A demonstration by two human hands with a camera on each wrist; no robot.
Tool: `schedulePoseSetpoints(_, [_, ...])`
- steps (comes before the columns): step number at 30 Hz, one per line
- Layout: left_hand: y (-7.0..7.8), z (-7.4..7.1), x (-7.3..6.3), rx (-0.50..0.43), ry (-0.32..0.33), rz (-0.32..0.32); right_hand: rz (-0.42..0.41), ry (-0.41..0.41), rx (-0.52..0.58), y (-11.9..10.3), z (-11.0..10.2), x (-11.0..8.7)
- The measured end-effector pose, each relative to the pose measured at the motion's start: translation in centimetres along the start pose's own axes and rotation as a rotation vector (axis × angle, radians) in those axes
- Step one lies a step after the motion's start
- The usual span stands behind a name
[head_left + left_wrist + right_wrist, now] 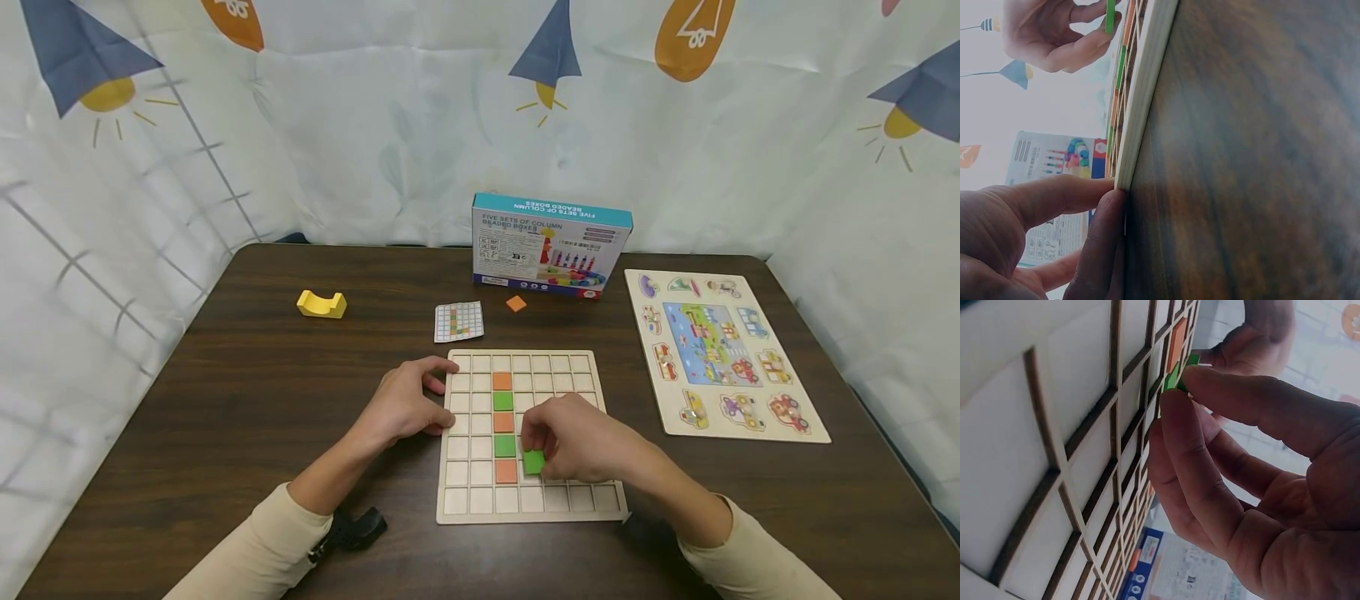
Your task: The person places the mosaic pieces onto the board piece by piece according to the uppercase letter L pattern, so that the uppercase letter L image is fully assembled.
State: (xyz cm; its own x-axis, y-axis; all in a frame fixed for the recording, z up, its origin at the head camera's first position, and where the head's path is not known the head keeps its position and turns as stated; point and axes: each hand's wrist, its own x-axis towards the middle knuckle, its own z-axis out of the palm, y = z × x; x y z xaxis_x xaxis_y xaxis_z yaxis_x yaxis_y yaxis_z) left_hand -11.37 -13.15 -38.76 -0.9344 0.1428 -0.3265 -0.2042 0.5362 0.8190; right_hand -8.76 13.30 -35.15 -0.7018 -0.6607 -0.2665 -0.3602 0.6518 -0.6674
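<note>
A wooden grid board (532,507) lies flat on the dark table, with a column of alternating orange and green square tiles (505,446) in its cells. My left hand (401,404) holds the board's left edge; in the left wrist view the thumb and a finger (1100,237) touch its rim. Between thumb and fingertips my right hand (585,437) pinches a green square tile (533,462), tilted just over the cells right of the column's lower end. The right hand covers part of the board's right side.
Behind the board lie a small printed grid card (459,322) and a loose orange tile (516,303). A bead-set box (551,246) stands at the back. A yellow curved block (322,304) sits far left, a wooden picture puzzle (652,400) to the right.
</note>
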Motion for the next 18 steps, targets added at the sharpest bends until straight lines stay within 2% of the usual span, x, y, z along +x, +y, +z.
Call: schedulePoseSetpoints(18, [0.01, 0.07, 0.06, 0.018, 0.002, -0.005, 0.023, -0.022, -0.036, -0.12, 0.92, 0.32])
